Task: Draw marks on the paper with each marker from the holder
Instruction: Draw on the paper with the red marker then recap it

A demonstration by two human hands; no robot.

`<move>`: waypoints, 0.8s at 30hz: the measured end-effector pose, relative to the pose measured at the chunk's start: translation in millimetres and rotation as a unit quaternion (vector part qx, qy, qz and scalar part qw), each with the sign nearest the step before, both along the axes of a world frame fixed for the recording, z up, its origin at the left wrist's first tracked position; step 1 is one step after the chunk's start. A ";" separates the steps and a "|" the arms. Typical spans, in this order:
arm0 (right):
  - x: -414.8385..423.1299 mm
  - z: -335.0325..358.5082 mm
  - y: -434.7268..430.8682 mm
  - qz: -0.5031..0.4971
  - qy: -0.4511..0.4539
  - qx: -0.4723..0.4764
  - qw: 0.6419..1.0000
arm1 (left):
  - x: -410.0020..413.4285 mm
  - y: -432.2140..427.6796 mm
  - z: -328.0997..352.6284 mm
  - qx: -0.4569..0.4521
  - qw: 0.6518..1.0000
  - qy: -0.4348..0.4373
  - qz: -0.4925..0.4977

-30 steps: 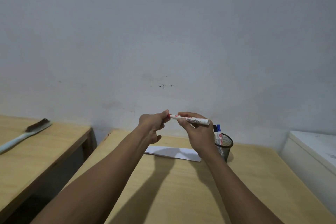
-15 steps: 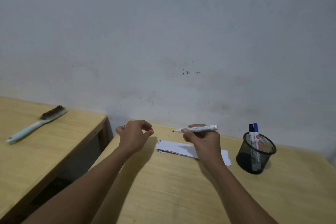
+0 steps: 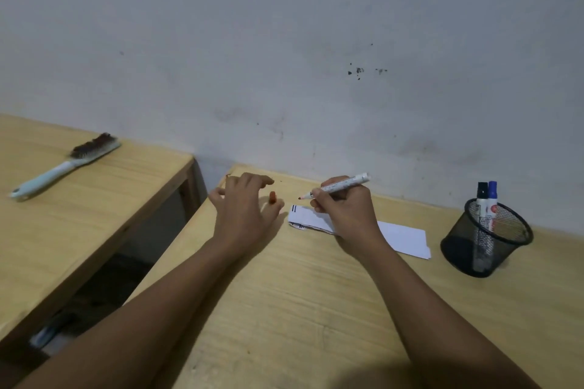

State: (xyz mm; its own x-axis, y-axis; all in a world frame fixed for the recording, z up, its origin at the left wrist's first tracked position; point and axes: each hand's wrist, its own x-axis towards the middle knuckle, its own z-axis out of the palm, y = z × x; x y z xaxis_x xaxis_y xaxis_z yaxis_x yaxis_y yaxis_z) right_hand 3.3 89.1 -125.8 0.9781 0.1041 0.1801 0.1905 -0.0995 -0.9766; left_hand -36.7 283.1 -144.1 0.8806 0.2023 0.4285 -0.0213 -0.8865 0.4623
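My right hand (image 3: 344, 211) grips a white marker (image 3: 341, 185) with its red tip bare, pointing left just above the left end of the folded white paper (image 3: 401, 235). Two short dark lines show on that end of the paper. The marker's red cap (image 3: 272, 197) lies on the table by the thumb of my left hand (image 3: 243, 208), whose fingers are spread over the table. A black mesh holder (image 3: 486, 238) at the right holds a black-capped marker (image 3: 482, 199) and a blue-capped marker (image 3: 492, 196).
The wooden table (image 3: 300, 309) butts against a grey wall. A second wooden table (image 3: 72, 208) stands to the left across a narrow gap, with a light-blue brush (image 3: 63, 166) lying on it.
My left hand pulled the red cap off, moved left and down, and released the cap onto the table. My right hand lowered the uncapped marker toward the paper's left end.
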 end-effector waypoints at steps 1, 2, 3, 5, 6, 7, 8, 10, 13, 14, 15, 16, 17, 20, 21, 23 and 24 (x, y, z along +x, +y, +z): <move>3.5 -1.0 2.6 -0.001 -0.009 -0.024 1.000 | -7.3 -5.1 0.6 0.044 0.999 -0.014 -0.022; 6.8 -2.1 5.1 -0.002 -0.018 -0.045 0.999 | -14.7 -10.3 1.0 0.092 0.994 -0.011 -0.051; 9.8 -3.7 6.9 -0.004 -0.023 -0.061 0.998 | -20.8 -14.3 0.2 0.140 0.987 0.010 -0.081; 14.1 -9.0 7.9 -0.011 -0.022 -0.078 0.997 | -27.8 -17.3 -3.7 0.197 0.972 0.056 -0.116; 14.7 -11.9 7.1 -0.015 -0.015 -0.077 0.997 | -28.8 -16.6 -5.4 0.203 0.969 0.071 -0.121; 15.0 -14.5 6.0 -0.019 -0.009 -0.073 0.997 | -29.1 -15.4 -6.2 0.198 0.969 0.079 -0.121; 15.4 -17.4 4.9 -0.021 -0.005 -0.069 0.997 | -28.9 -14.3 -7.0 0.189 0.971 0.081 -0.122; 15.0 -20.5 3.8 -0.021 -0.002 -0.065 0.998 | -28.8 -13.6 -9.4 0.181 0.973 0.075 -0.123; 15.1 -21.9 4.2 -0.019 -0.003 -0.076 0.997 | -27.3 -13.2 -12.3 0.166 0.975 0.076 -0.124; 15.2 -22.3 4.7 -0.019 -0.005 -0.081 0.997 | -27.0 -13.8 -12.6 0.166 0.976 0.075 -0.123; 15.2 -22.7 5.2 -0.019 -0.006 -0.087 0.996 | -26.5 -14.0 -13.1 0.168 0.975 0.075 -0.121; 15.2 -23.2 5.8 -0.019 -0.008 -0.095 0.995 | -25.9 -14.0 -13.4 0.170 0.975 0.077 -0.121; 15.3 -23.6 6.5 -0.020 -0.009 -0.103 0.994 | -25.1 -13.9 -13.6 0.171 0.974 0.080 -0.121; 14.8 -22.9 7.7 -0.022 -0.012 -0.115 0.993 | -23.6 -13.6 -14.8 0.170 0.974 0.087 -0.122; 14.9 -22.7 8.0 -0.022 -0.013 -0.117 0.993 | -23.4 -13.7 -14.6 0.170 0.974 0.088 -0.121; 15.2 -22.9 8.7 -0.022 -0.014 -0.120 0.992 | -23.3 -14.1 -14.2 0.170 0.974 0.090 -0.119; 15.7 -23.5 9.2 -0.021 -0.014 -0.124 0.992 | -23.5 -14.2 -14.0 0.170 0.974 0.090 -0.119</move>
State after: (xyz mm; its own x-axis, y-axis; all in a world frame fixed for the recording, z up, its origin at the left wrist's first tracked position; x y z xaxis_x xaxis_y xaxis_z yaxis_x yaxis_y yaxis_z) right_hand 19.0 98.3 -149.3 0.9775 0.1070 0.1816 0.2078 -0.3438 -0.9158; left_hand -60.1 268.9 -158.1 0.9521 -0.1428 0.2705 -0.1902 -0.9689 0.1580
